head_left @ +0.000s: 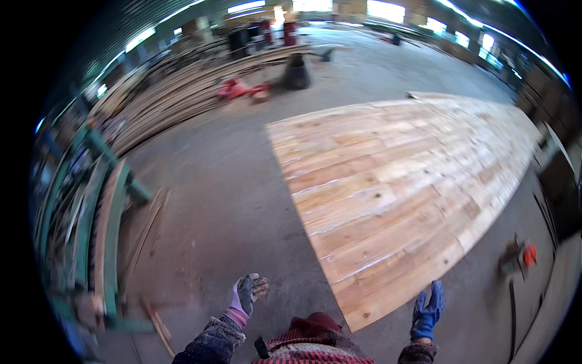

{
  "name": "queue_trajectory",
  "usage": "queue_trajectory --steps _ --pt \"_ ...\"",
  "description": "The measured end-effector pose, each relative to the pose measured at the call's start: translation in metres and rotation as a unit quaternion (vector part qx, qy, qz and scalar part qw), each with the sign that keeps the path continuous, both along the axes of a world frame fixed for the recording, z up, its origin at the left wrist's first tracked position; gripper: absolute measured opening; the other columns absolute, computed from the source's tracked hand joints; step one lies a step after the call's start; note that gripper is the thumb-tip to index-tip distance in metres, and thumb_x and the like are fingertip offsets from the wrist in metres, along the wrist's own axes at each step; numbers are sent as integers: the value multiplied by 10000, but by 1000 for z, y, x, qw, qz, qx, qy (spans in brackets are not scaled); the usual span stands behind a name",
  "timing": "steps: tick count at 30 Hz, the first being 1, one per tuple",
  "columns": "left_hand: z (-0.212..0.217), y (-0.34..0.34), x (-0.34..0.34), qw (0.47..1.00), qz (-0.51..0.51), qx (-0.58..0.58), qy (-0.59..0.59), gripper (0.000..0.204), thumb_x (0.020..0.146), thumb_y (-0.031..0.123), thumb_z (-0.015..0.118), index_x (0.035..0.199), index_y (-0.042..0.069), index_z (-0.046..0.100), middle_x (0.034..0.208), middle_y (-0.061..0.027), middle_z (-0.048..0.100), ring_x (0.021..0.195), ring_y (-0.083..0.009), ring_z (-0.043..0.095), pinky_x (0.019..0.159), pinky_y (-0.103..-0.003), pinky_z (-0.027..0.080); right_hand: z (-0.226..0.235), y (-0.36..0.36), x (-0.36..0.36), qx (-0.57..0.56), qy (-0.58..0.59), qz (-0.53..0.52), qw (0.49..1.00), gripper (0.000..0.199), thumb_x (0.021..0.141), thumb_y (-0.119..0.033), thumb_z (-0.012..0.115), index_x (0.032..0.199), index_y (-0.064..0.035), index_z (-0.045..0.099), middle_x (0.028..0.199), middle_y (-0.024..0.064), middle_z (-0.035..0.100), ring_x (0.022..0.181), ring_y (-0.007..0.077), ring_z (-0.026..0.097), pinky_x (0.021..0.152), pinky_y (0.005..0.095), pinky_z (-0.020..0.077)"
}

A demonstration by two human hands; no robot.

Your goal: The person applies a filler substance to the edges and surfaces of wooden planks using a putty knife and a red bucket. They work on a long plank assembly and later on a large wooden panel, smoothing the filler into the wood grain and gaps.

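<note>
A large wooden panel [388, 200] made of joined boards, with pale whitish lines along several seams, stretches from in front of me to the far right. My right hand [428, 310], in a blue glove, is beside the panel's near edge with its fingers stretched out and nothing in it; whether it touches the wood I cannot tell. Over the floor left of the panel hovers my left hand [247, 294], in a grey and purple glove with bare fingertips. Its fingers are extended and it holds nothing.
On the left stands a green metal frame [109, 236], with a wooden-handled tool [157, 324] on the floor near it. Long boards [176, 97] lie stacked behind, near red cloth [233, 88] and a dark bucket [297, 74]. An orange-topped device [520, 258] sits at right.
</note>
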State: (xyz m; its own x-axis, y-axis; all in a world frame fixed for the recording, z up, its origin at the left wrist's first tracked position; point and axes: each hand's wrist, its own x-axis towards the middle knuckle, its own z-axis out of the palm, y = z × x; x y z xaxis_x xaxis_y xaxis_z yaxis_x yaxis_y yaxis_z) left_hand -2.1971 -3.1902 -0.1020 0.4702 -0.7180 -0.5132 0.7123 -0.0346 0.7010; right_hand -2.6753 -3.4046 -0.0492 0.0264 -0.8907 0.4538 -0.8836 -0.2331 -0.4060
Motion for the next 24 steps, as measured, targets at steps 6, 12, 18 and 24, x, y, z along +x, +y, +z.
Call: queue_trajectory --steps 6,12,18,24 --pt "-7 -143 20 994 -104 -1 -25 384 969 373 491 1141 35 553 1044 -165 655 980 -325 638 828 -458 526 -38 121 63 293 -503 -102 807 379 996 -258 498 1208 47 574 1068 139 660 928 234 646 846 391 525" --pt "-29 -227 91 966 -145 -83 198 574 896 554 558 1155 42 538 1167 -155 612 1014 -320 600 912 -478 497 -74 168 175 276 -639 -196 691 501 1002 -433 428 1222 -10 580 1049 112 662 844 233 666 728 365 565" --pt "-31 -343 138 955 -187 -183 137 649 903 576 532 1312 73 509 1327 -132 542 1199 -293 527 1031 -449 424 -53 146 208 122 -690 -283 655 473 1003 -407 431 1224 -16 579 1055 109 656 839 240 666 681 362 569" --pt "-85 -420 172 973 -134 -186 -30 536 997 356 453 1394 -2 414 1394 -131 473 1271 -245 462 1101 -366 340 23 123 233 -92 -635 -413 646 421 998 -351 443 1207 -16 588 1048 112 644 833 250 657 653 363 565"
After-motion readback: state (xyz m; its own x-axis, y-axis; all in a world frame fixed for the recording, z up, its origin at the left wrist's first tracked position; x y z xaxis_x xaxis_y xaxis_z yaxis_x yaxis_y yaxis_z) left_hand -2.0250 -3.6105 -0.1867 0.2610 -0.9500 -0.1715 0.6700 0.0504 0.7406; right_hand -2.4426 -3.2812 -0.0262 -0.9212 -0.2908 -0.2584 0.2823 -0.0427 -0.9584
